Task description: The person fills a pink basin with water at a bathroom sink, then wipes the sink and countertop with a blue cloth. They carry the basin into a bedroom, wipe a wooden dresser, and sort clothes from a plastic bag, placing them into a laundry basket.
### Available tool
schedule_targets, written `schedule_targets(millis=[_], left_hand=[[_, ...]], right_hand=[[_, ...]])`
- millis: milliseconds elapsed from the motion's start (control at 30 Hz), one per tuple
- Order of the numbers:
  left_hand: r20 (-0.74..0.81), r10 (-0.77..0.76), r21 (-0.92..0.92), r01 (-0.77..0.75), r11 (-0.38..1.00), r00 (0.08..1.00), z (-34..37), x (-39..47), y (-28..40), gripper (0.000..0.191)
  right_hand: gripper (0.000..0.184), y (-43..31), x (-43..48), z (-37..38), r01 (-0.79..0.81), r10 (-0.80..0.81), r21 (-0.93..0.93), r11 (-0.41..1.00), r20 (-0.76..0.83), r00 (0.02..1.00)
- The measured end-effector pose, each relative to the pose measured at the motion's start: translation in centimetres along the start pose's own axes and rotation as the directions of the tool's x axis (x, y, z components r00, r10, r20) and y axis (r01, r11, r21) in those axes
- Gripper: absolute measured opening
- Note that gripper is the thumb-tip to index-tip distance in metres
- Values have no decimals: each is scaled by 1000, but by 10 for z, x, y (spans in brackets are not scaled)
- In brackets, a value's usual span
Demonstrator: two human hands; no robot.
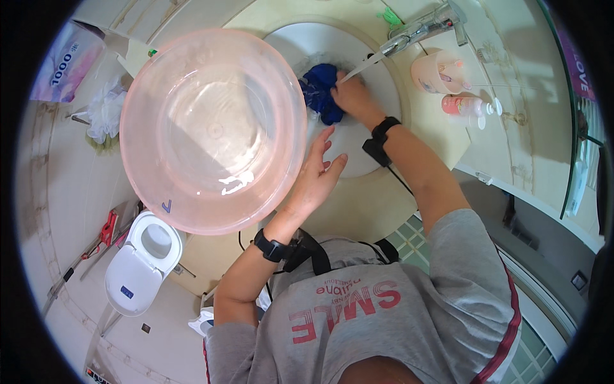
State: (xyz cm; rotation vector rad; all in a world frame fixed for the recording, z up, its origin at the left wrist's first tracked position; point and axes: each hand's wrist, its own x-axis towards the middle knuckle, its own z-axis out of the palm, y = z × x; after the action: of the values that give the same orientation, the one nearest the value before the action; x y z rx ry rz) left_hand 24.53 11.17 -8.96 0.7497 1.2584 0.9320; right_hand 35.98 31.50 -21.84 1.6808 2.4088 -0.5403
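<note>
Bunched, wet blue cloth [320, 91] lies in water in the white washbasin [355, 158]. My right hand [354, 93] grips its right edge, fingertips partly hidden and slightly blurred. From the chrome faucet [422, 31], a stream of water [363, 66] runs down onto this hand and the cloth. My left hand [320, 168] hovers over the near left part of the washbasin, fingers apart and holding nothing. Close on its left is a large translucent pink plastic tub [144, 129] with clear water inside; whether the hand touches its rim cannot be told.
Right of the washbasin are a pink cup [424, 72] holding toothbrushes and a pump bottle [463, 105] on its side. A green object [392, 17] sits by the faucet. A white bath puff [106, 108] hangs at left, above a toilet [144, 264]. A mirror edge [570, 144] borders the right.
</note>
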Motion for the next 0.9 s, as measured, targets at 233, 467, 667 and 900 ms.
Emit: schedule_targets(millis=[233, 467, 667, 900], left_hand=[[-44, 17, -126, -23, 992, 999, -2, 11, 4, 55], [-32, -29, -283, 19, 959, 999, 13, 25, -6, 51], [-125, -128, -467, 56, 883, 984, 21, 42, -7, 55], [-323, -315, -682, 11, 731, 892, 36, 80, -9, 69]], right_hand=[[47, -1, -10, 22, 20, -12, -111, 994, 75, 997], [39, 14, -11, 21, 139, -149, 54, 989, 350, 925], [52, 21, -38, -29, 211, -240, 149, 966, 215, 947], [42, 13, -146, -188, -49, -292, 975, 218, 113, 950]])
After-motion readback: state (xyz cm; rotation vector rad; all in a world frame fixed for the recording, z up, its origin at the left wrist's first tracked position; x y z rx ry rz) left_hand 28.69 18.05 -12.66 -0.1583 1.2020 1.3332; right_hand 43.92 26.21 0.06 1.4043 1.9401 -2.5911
